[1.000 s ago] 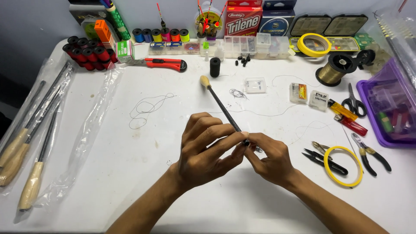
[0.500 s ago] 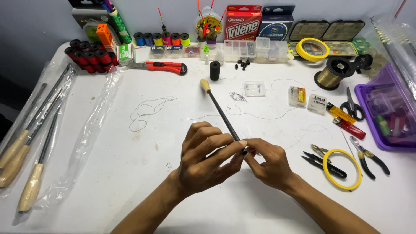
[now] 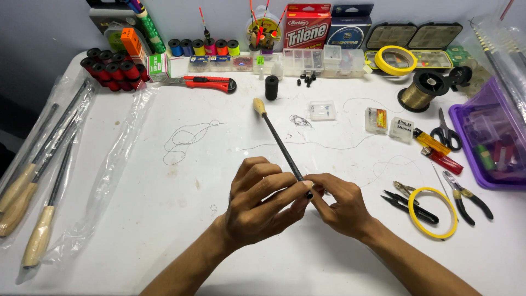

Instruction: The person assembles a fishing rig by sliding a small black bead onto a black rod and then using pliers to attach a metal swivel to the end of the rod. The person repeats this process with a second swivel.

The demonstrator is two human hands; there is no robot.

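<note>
Both hands meet over the near middle of the white table [image 3: 164, 219]. The left hand [image 3: 260, 205] and the right hand [image 3: 342, 205] pinch the near end of a thin black rod [image 3: 282, 148] between thumb and fingertips, the two sets of fingertips touching each other at that end. The rod slants away from the hands and to their left, ending in a pale cork handle [image 3: 258, 105] that rests on the table well beyond them. Whether anything small sits between the fingertips cannot be told.

Just right of the right hand lie black pliers [image 3: 411, 205] and a yellow ring of line [image 3: 433, 212]; farther right, a second pair of pliers [image 3: 466, 194]. Beyond the right hand lie a red lighter [image 3: 442, 160] and scissors [image 3: 445, 134]. Beyond the left hand, a loose loop of thin line [image 3: 186, 140] lies on the table; farther off, a red utility knife [image 3: 205, 83]. Far left of the left hand, cork-handled rods in clear plastic sleeves [image 3: 38, 181] lie side by side.
</note>
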